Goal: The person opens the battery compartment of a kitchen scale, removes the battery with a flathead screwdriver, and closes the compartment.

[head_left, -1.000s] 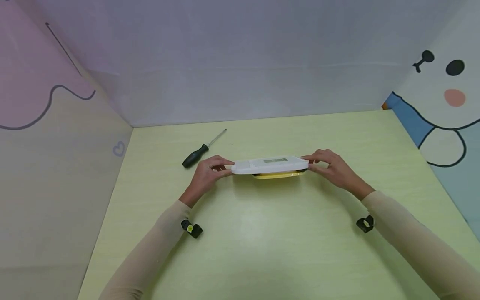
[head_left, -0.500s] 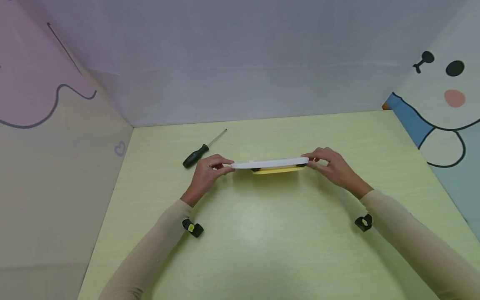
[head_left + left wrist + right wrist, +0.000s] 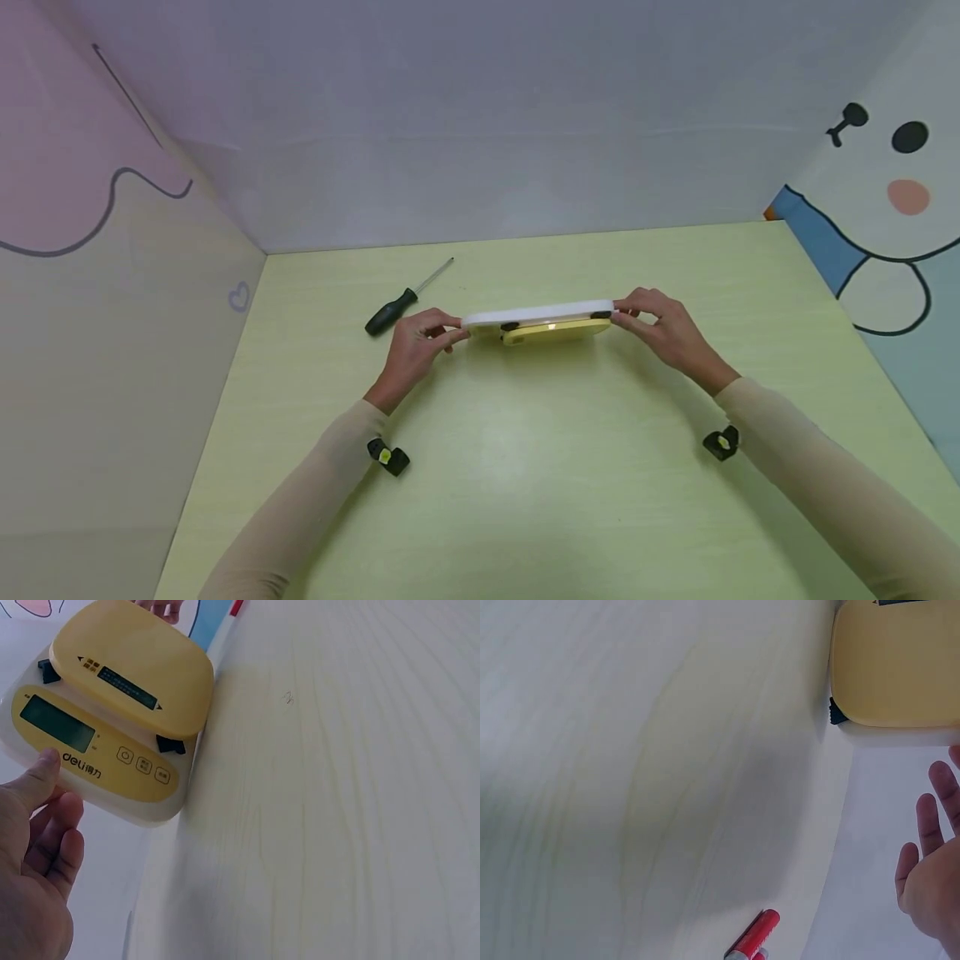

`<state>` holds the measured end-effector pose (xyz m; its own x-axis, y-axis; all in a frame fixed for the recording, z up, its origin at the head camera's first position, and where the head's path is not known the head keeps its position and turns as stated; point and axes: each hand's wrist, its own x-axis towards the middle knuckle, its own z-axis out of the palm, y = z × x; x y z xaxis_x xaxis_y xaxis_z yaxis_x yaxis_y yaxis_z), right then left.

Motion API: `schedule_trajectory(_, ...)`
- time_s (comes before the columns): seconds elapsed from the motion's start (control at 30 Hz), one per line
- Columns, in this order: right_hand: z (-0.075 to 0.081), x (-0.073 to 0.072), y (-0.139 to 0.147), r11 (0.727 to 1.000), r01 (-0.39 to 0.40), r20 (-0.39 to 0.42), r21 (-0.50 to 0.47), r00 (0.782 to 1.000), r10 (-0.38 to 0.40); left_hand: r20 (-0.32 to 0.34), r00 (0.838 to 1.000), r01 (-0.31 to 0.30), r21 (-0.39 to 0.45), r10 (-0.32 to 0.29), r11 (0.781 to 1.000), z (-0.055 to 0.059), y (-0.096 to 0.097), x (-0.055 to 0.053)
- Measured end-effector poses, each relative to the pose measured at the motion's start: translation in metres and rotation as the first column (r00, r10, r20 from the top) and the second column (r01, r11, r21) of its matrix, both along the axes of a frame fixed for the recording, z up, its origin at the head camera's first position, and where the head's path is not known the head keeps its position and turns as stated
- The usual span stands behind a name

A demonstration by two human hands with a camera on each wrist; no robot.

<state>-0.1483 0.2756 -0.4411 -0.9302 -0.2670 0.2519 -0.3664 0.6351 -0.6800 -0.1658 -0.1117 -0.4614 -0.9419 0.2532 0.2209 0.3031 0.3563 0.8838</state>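
Observation:
Both hands hold a white and yellow digital kitchen scale [image 3: 540, 314] by its short ends, tipped on its long side. Its yellow weighing plate [image 3: 558, 332] faces toward me and down in the head view. My left hand [image 3: 418, 354] pinches the left end; in the left wrist view that thumb lies beside the dark display [image 3: 57, 723], near several buttons [image 3: 144, 765]. My right hand [image 3: 671, 337] pinches the other end between thumb and fingers. In the right wrist view only part of the plate shows, and the right thumb is out of frame.
A screwdriver [image 3: 397, 308] with a black handle lies on the pale table [image 3: 510, 483], just beyond my left hand. The right wrist view has a red marker-like stick [image 3: 756, 935] on the table. Printed walls stand behind and at both sides.
The scale has turned in my hands: its white underside showed before, then its thin edge, and now the yellow plate side comes into view. Its right end has risen slightly. The screwdriver stays put.

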Motion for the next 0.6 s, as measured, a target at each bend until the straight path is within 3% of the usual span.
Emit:
schedule_trajectory(0.2,-0.0007,-0.0004,-0.0029,0.999,0.008,-0.022,-0.05,1.0,-0.009,-0.017,1.0,-0.021,0.012,0.022,1.0,0.0006,0.0012,0.0021)
schedule_trajectory(0.47,-0.0026,-0.0002,-0.007,0.996,0.014,-0.019,-0.088,1.0,-0.015,-0.122,0.992,-0.017,0.028,0.021,0.999,0.0002,-0.0006,0.0027)
schedule_trajectory(0.6,-0.0018,-0.0001,-0.0085,0.996,0.022,-0.01,-0.085,1.0,-0.023,-0.139,0.99,-0.019,0.034,0.024,0.999,0.0002,-0.0001,0.0025)
